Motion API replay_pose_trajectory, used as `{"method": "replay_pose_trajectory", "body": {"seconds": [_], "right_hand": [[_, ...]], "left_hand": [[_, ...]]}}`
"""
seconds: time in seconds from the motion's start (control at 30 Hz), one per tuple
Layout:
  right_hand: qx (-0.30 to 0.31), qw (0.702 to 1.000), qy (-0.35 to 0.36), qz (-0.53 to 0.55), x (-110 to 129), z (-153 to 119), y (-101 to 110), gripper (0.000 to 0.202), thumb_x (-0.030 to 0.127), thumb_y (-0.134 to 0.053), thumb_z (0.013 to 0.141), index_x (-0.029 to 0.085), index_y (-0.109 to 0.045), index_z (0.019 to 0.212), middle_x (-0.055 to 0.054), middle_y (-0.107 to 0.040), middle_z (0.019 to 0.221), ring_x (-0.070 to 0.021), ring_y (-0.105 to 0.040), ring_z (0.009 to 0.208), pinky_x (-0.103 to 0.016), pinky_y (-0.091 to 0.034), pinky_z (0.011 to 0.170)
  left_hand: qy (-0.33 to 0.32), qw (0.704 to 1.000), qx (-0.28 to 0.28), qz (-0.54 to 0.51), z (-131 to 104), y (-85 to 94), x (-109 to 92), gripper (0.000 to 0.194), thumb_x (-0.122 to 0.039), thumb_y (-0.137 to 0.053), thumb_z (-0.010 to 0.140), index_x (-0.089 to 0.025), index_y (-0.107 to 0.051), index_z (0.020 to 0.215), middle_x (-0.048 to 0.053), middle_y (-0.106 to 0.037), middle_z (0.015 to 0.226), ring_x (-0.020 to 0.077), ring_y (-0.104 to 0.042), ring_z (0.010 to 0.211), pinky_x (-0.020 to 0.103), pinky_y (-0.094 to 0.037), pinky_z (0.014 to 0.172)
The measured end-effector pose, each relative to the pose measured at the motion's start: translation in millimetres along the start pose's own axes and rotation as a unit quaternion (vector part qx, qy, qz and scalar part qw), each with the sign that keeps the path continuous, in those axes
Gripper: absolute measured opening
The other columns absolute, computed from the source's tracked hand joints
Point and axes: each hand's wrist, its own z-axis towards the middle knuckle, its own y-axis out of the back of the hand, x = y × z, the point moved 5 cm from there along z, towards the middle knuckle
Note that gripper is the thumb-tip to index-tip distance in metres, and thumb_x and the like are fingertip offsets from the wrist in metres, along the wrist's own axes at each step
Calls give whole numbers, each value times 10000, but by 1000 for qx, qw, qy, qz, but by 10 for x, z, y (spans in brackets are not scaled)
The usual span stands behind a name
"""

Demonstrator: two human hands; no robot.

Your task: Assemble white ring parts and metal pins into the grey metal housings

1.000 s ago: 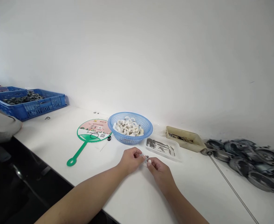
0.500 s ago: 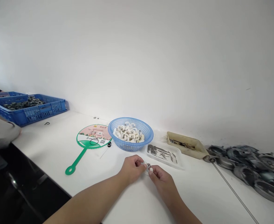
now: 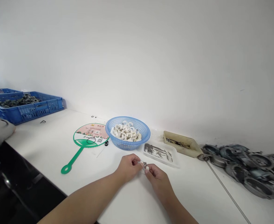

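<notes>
Small part, still pinched between left hand and right hand; grips scarcely changed, handwork apparently unfinished.

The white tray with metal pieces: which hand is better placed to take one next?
Probably the right hand: it sits just in front of the white tray, while the left hand is more in front of the blue basket. Small parts are at both hands' fingertips, so the right may need freeing first.
</notes>
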Motion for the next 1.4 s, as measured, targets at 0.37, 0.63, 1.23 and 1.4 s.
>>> {"method": "replay_pose_trajectory", "body": {"seconds": [0.37,0.63,1.23,1.4], "right_hand": [[6,1000,4,-2,14,-15,0,309,482,-489,730,187,-567,682,39,-383,552,-115,-350,544,-226,-290,501],[8,1000,14,5,15,-17,-9,286,459,-505,734,184,-557,677,39,-400,559,-111,-352,546,-225,-301,504],[43,997,12,64,-66,-47,-72,289,464,-519,747,180,-571,755,30,-456,602,-116,-390,571,-229,-332,538],[42,997,11,56,-66,-37,-92,254,420,-511,750,177,-575,782,29,-456,624,-119,-395,592,-235,-320,556]], "left_hand": [[8,1000,0,4,-12,-8,-7,200,-318,-625,687,-147,-605,788,-46,-482,566,89,-407,530,207,-341,524],[9,1000,2,6,-25,6,-5,212,-329,-622,686,-145,-606,790,-46,-478,565,90,-407,536,207,-338,531],[-14,997,53,62,-92,21,-30,229,-338,-576,722,-142,-642,822,-33,-517,593,96,-426,557,197,-344,544],[-15,996,55,74,-77,45,0,221,-312,-574,731,-146,-649,855,-19,-586,664,99,-464,591,197,-373,576]]}}
